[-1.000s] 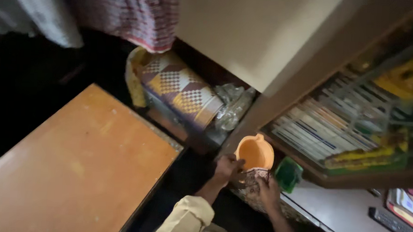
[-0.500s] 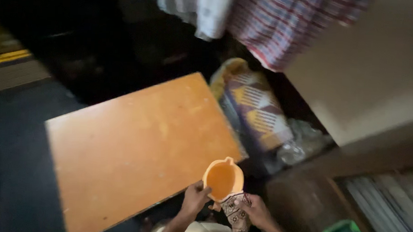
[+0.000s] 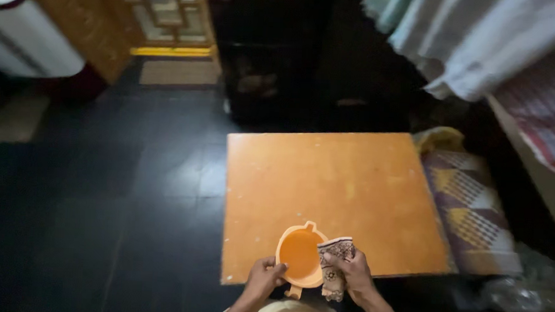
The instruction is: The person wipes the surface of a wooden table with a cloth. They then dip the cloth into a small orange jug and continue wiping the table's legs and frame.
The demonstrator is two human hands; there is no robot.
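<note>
An orange plastic jug (image 3: 299,255) with a spout and a handle is held over the near edge of a low orange wooden table (image 3: 338,183). My left hand (image 3: 263,278) grips the jug's left rim. My right hand (image 3: 351,273) holds a small patterned brown-and-white cloth (image 3: 333,272) against the jug's right side. The jug's inside looks empty.
A folded patterned mattress or cushion (image 3: 468,208) lies right of the table, with a clear plastic bag (image 3: 521,291) near it. Cloths hang at the top right (image 3: 482,40). Dark tiled floor (image 3: 132,187) spreads left; a wooden door (image 3: 140,19) and a doormat (image 3: 178,72) lie beyond.
The view has swung from the shelf and wall round to the table and the floor. Both hands stay on the jug and cloth, now over the table's near edge.
</note>
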